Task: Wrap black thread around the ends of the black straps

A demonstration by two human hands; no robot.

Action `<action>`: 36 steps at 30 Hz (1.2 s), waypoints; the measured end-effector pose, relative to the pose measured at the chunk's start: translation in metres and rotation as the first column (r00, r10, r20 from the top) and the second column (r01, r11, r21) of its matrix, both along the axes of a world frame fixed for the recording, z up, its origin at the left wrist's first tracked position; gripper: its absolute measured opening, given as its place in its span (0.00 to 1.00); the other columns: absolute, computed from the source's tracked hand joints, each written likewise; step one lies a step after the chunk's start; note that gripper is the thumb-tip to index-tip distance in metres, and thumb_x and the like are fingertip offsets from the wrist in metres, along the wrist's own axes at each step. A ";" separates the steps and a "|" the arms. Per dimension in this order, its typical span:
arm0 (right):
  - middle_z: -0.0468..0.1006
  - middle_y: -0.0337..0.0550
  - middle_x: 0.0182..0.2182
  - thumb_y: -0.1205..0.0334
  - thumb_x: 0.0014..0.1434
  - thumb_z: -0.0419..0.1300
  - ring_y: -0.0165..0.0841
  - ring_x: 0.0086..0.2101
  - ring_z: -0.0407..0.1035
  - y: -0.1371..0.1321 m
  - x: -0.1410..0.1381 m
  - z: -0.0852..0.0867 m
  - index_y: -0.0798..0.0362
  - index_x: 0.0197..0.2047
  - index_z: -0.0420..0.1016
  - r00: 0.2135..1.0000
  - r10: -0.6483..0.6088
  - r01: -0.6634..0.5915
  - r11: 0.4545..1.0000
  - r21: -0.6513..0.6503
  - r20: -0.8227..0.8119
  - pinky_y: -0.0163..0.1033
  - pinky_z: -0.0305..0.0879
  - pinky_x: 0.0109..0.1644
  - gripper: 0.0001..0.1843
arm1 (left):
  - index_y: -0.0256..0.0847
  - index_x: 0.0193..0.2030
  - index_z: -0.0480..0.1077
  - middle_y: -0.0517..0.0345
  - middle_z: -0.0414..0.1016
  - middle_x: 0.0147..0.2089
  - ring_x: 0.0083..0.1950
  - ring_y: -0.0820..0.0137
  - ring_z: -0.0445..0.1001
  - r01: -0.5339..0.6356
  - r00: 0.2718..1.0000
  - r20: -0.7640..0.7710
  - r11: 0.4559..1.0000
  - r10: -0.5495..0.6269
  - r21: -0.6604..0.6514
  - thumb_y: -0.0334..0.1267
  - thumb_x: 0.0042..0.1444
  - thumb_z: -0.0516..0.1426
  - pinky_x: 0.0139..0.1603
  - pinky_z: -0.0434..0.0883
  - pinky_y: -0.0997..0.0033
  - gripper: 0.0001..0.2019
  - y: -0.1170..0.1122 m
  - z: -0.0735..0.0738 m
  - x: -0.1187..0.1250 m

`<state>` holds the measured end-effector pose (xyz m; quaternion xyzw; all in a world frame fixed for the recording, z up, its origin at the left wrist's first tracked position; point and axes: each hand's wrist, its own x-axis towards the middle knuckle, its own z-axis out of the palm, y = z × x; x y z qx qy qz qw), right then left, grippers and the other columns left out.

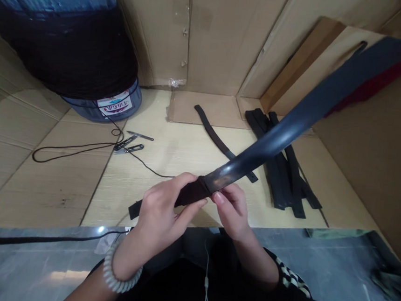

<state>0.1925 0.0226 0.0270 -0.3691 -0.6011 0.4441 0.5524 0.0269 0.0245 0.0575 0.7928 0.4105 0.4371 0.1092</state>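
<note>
Both my hands hold a long glossy black strap (278, 141) that runs up and to the right, past the top right of the view. My left hand (159, 217) grips its dark, matt, wrapped section (191, 194), whose tail end sticks out to the left. My right hand (232, 209) pinches the strap where the wrapping meets the shiny part. A coiled elastic band (121, 272) circles my left wrist. Beyond my hands, a single black strap (222, 143) lies on the wood-grain board (171, 166), and a pile of similar black straps (283, 162) lies to its right.
Thread snips (125, 144) and a small knife (140, 136) lie left of my hands beside a loose black cord (74, 151). A large blue plastic jug wound with black thread (83, 51) stands at the back left. Cardboard sheets (213, 39) form the walls.
</note>
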 end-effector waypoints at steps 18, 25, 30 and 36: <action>0.75 0.39 0.29 0.63 0.65 0.55 0.23 0.28 0.68 0.023 0.003 0.026 0.54 0.36 0.74 0.994 -0.033 0.022 0.994 0.107 0.107 0.27 0.64 0.29 0.08 | 0.43 0.59 0.58 0.59 0.74 0.51 0.49 0.78 0.75 0.298 0.940 0.221 0.940 -0.259 -0.167 0.36 0.57 0.60 0.51 0.71 0.83 0.25 -0.010 0.000 -0.004; 0.76 0.39 0.30 0.65 0.64 0.55 0.26 0.32 0.72 0.014 -0.003 0.011 0.54 0.37 0.73 0.990 -0.047 0.025 0.987 0.161 0.134 0.30 0.68 0.34 0.07 | 0.41 0.62 0.59 0.56 0.74 0.54 0.51 0.75 0.75 0.283 0.947 0.182 0.955 -0.264 -0.085 0.32 0.55 0.61 0.52 0.73 0.80 0.28 -0.006 0.005 -0.007; 0.64 0.34 0.20 0.69 0.62 0.55 0.22 0.21 0.57 -0.002 -0.004 0.008 0.55 0.32 0.70 0.968 -0.149 0.102 0.969 0.226 0.202 0.29 0.53 0.24 0.07 | 0.38 0.59 0.65 0.55 0.76 0.52 0.50 0.76 0.76 0.129 0.986 0.110 0.991 -0.126 -0.021 0.31 0.56 0.61 0.51 0.72 0.81 0.23 0.000 0.007 -0.006; 0.54 0.31 0.18 0.62 0.60 0.59 0.20 0.19 0.49 -0.006 -0.008 0.022 0.57 0.35 0.70 0.933 -0.257 0.179 0.939 0.292 0.253 0.29 0.46 0.21 0.06 | 0.37 0.57 0.68 0.56 0.80 0.43 0.36 0.71 0.77 -0.157 0.969 -0.157 0.965 0.193 0.212 0.35 0.57 0.59 0.37 0.71 0.69 0.20 -0.002 0.003 0.001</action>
